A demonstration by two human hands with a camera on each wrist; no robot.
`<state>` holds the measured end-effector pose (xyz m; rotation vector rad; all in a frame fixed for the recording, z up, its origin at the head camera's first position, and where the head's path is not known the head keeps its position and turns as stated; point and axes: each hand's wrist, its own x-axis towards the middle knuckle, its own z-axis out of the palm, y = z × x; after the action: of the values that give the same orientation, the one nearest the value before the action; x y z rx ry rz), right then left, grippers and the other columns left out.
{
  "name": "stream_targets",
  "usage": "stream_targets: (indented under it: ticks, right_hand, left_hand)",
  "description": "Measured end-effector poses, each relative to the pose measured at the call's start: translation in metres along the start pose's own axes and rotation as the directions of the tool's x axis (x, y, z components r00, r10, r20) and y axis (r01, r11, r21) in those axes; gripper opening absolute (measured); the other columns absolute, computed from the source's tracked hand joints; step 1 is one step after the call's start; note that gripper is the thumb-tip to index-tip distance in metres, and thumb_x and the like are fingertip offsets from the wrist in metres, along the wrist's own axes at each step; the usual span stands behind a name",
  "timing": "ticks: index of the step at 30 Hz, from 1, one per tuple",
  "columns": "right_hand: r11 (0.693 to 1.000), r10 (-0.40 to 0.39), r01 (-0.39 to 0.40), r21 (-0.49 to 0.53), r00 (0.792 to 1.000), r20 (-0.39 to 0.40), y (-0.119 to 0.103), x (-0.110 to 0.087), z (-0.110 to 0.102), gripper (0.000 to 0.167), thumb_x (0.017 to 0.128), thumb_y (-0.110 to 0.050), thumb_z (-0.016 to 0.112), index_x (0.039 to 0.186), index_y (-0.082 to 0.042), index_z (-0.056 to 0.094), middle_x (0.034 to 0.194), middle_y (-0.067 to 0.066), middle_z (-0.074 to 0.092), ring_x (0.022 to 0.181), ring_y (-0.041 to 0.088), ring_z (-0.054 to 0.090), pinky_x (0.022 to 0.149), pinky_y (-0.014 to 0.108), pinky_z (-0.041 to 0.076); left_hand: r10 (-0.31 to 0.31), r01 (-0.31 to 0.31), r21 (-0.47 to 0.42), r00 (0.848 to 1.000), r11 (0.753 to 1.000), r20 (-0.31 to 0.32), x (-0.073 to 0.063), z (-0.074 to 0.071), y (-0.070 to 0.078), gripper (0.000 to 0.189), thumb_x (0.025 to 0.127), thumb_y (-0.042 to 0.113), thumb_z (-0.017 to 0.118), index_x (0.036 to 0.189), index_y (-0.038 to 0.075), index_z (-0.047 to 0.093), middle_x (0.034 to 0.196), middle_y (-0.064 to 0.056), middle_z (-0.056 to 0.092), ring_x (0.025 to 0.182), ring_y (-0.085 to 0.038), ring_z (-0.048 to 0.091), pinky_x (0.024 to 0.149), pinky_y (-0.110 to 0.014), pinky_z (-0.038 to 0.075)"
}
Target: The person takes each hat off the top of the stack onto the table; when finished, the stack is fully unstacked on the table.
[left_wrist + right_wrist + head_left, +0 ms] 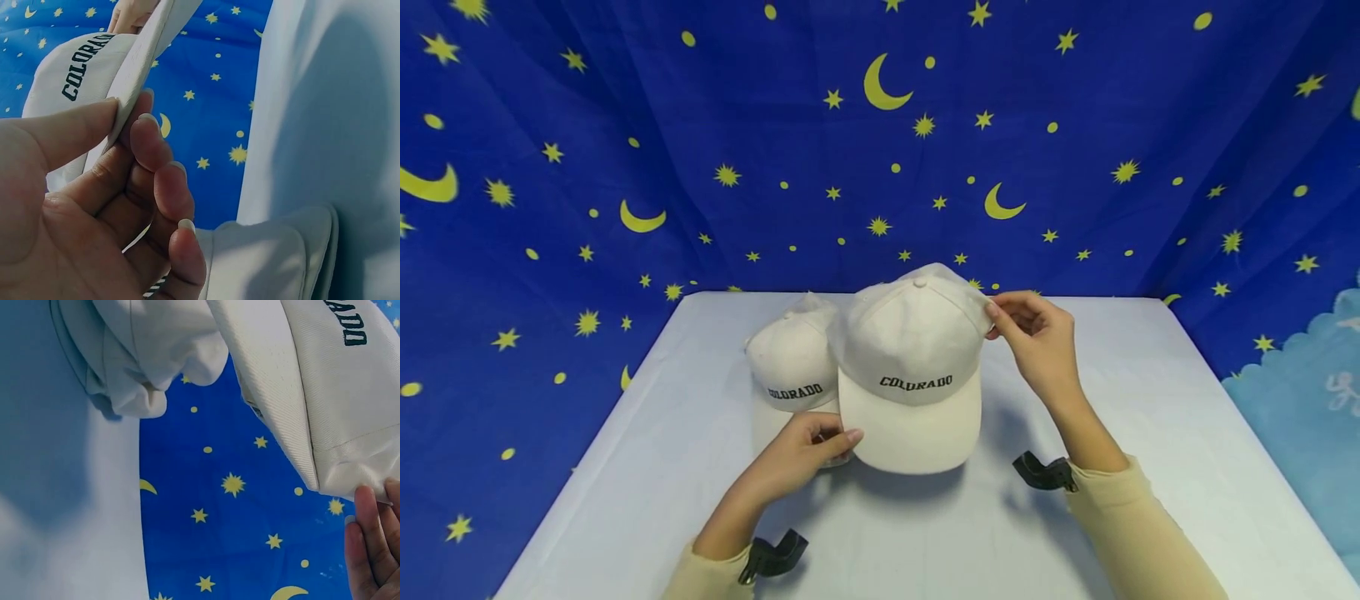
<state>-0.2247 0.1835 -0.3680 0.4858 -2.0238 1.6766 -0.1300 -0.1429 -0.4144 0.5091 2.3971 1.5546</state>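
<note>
A cream baseball cap (913,350) with COLORADO in dark letters is held up above the table, its brim toward me. My left hand (797,458) pinches the brim's left edge between thumb and fingers, as the left wrist view also shows on the brim (139,75). At the crown's right side, my right hand (1043,346) pinches the fabric; in the right wrist view the fingertips (365,503) touch the cap's lower edge. Just behind and left sits a similar cap (792,358) on the table. Layered brims (269,259) suggest more than one cap there.
A white-covered table (647,492) lies under the hands. Blue cloth (790,125) with yellow stars and moons hangs behind and at both sides. Dark curved pieces (778,554) are worn at both wrists, beside beige sleeves (1138,525).
</note>
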Motion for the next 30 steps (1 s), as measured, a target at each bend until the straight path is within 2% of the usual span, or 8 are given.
stream_targets:
  ticks: [6, 12, 17, 20, 23, 26, 30]
  right_hand:
    - [0.999, -0.004, 0.004, -0.050, 1.000, 0.001, -0.007, -0.002, -0.006, 0.013, 0.096, 0.000, 0.069, 0.105, 0.008, 0.071, 0.090, 0.021, 0.071, 0.067, 0.016, 0.067, 0.065, 0.024, 0.057]
    - [0.997, -0.008, 0.007, -0.082, 1.000, -0.009, -0.028, -0.007, -0.013, 0.013, 0.096, 0.004, 0.067, 0.103, 0.014, 0.068, 0.089, 0.019, 0.071, 0.067, 0.019, 0.068, 0.066, 0.024, 0.057]
    - [0.996, 0.001, -0.004, -0.095, 1.000, -0.030, -0.027, -0.009, -0.024, 0.013, 0.096, 0.004, 0.067, 0.104, 0.014, 0.068, 0.090, 0.011, 0.072, 0.066, 0.017, 0.068, 0.065, 0.023, 0.057]
    - [0.994, 0.000, -0.005, -0.106, 0.999, -0.046, -0.024, -0.011, -0.031, 0.013, 0.096, 0.003, 0.068, 0.104, 0.013, 0.069, 0.090, 0.009, 0.072, 0.066, 0.016, 0.068, 0.065, 0.022, 0.057]
    - [0.992, 0.002, -0.009, -0.127, 0.998, -0.060, -0.022, -0.012, -0.038, 0.014, 0.096, 0.002, 0.068, 0.104, 0.013, 0.069, 0.090, 0.007, 0.073, 0.065, 0.014, 0.068, 0.065, 0.021, 0.057]
    - [0.990, 0.009, -0.019, -0.138, 0.997, -0.071, -0.021, -0.012, -0.044, 0.014, 0.096, 0.002, 0.068, 0.105, 0.013, 0.069, 0.090, 0.004, 0.073, 0.066, 0.013, 0.068, 0.065, 0.022, 0.057]
    - [0.991, 0.004, -0.016, -0.133, 0.996, -0.088, -0.020, -0.012, -0.053, 0.014, 0.096, 0.002, 0.068, 0.104, 0.014, 0.069, 0.089, 0.001, 0.073, 0.066, 0.012, 0.069, 0.065, 0.022, 0.057]
  left_hand:
    - [-0.005, 0.007, -0.024, 0.998, 1.000, 0.062, 0.006, 0.004, -0.001, 0.034, 0.104, 0.027, 0.062, 0.079, 0.004, 0.066, 0.076, -0.014, 0.061, 0.067, -0.025, 0.053, 0.061, -0.025, 0.044]
    - [-0.025, 0.027, -0.008, 0.993, 1.000, 0.115, 0.013, 0.008, 0.002, 0.039, 0.104, 0.033, 0.060, 0.080, 0.004, 0.067, 0.080, -0.018, 0.063, 0.067, -0.016, 0.050, 0.062, -0.026, 0.043]
    - [-0.019, 0.019, 0.007, 0.989, 1.000, 0.145, 0.019, 0.014, 0.006, 0.039, 0.104, 0.034, 0.060, 0.079, 0.005, 0.068, 0.078, -0.012, 0.062, 0.063, -0.011, 0.044, 0.061, -0.026, 0.040]
    - [-0.016, 0.014, 0.009, 0.986, 1.000, 0.164, 0.024, 0.018, 0.009, 0.039, 0.104, 0.034, 0.060, 0.081, 0.003, 0.068, 0.077, -0.006, 0.063, 0.063, -0.010, 0.044, 0.061, -0.025, 0.040]
    - [-0.009, 0.006, 0.016, 0.984, 1.000, 0.181, 0.029, 0.023, 0.011, 0.040, 0.104, 0.034, 0.061, 0.083, 0.001, 0.069, 0.076, -0.005, 0.063, 0.064, -0.010, 0.046, 0.062, -0.025, 0.040]
    - [0.000, -0.002, 0.010, 0.981, 1.000, 0.193, 0.034, 0.028, 0.014, 0.040, 0.104, 0.032, 0.061, 0.083, -0.002, 0.068, 0.075, -0.005, 0.063, 0.065, -0.012, 0.048, 0.062, -0.025, 0.041]
    - [0.010, -0.005, -0.023, 0.977, 1.000, 0.212, 0.042, 0.034, 0.017, 0.039, 0.104, 0.029, 0.062, 0.082, -0.003, 0.067, 0.075, -0.008, 0.063, 0.069, -0.024, 0.052, 0.065, -0.026, 0.041]
